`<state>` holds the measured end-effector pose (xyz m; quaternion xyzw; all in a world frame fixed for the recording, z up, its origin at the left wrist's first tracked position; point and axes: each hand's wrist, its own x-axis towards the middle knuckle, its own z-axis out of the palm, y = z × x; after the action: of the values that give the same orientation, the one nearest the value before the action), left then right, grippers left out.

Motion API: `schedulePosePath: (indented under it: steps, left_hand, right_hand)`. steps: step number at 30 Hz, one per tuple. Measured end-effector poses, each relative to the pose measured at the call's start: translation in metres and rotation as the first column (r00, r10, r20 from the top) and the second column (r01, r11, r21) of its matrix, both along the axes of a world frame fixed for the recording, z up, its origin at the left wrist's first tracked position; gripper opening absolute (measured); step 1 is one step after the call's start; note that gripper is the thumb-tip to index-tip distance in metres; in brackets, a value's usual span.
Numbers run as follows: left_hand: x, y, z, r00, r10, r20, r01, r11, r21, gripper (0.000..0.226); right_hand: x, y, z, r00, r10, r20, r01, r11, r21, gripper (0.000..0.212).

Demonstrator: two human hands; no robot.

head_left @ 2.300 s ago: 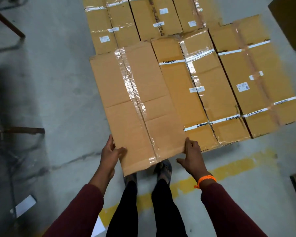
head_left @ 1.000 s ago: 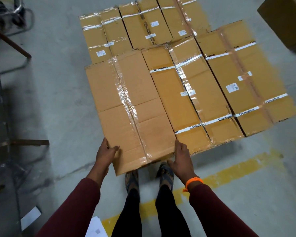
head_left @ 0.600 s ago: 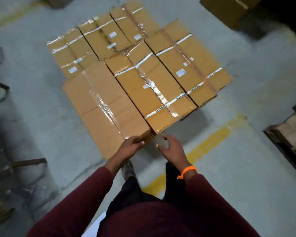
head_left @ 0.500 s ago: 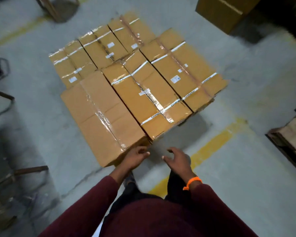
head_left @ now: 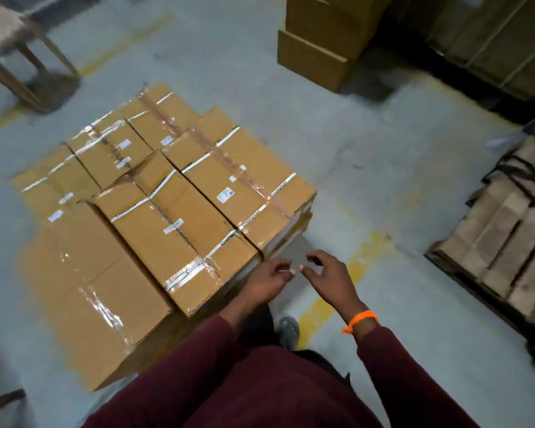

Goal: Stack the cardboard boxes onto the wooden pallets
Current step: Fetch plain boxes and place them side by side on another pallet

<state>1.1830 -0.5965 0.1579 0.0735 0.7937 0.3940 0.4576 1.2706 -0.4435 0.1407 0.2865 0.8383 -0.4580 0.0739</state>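
1. Head view: left hand (head_left: 267, 281) and right hand (head_left: 329, 278) both empty, fingers loosely curled and spread, grip on nothing, thumbs nearly meeting.
2. Both hands hover off the near right corner of the cardboard boxes (head_left: 179, 217), close to it but not touching (orange wristband (head_left: 359, 320) on the right wrist).
3. Boxes sit packed side by side in one low layer; the pallet under them is mostly hidden, only a sliver of edge shows at the right corner.
4. Nearest-left box (head_left: 96, 291) is the big plain one with clear tape, flush against its neighbour; looks already set down.
5. Key relation: the layer lies ahead-left of the hands, long axes of the near boxes running away from the person, up and to the left in frame; left hand is nearer.
6. Judgement: placement done, next box must come from elsewhere, likely the stacked boxes (head_left: 318, 44) farther back right.
7. Bare wooden pallet (head_left: 504, 242) on the far right, well apart, across the yellow floor line (head_left: 343, 276).
8. Motion blur on the left side, so edges there are unsure.
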Motion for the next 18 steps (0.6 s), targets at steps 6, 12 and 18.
schedulePosePath:
  steps: [6,12,18]
  left_hand:
    - [-0.068,0.103,0.005,0.994,0.038,-0.099,-0.035,0.999,0.034,0.03]
    - [-0.17,0.242,-0.001,0.996,0.02,-0.089,-0.009,0.992,0.126,0.031]
    - [-0.267,0.381,0.019,0.995,-0.022,-0.094,0.039,0.982,0.183,0.024]
  right_hand:
    - [-0.045,0.091,0.002,0.99,-0.136,-0.032,0.134,0.989,-0.057,0.032]
    - [-0.126,0.223,0.015,0.988,-0.142,-0.055,0.141,0.99,-0.011,0.032]
    - [-0.206,0.361,0.055,0.987,-0.137,-0.081,0.142,0.987,0.07,0.029]
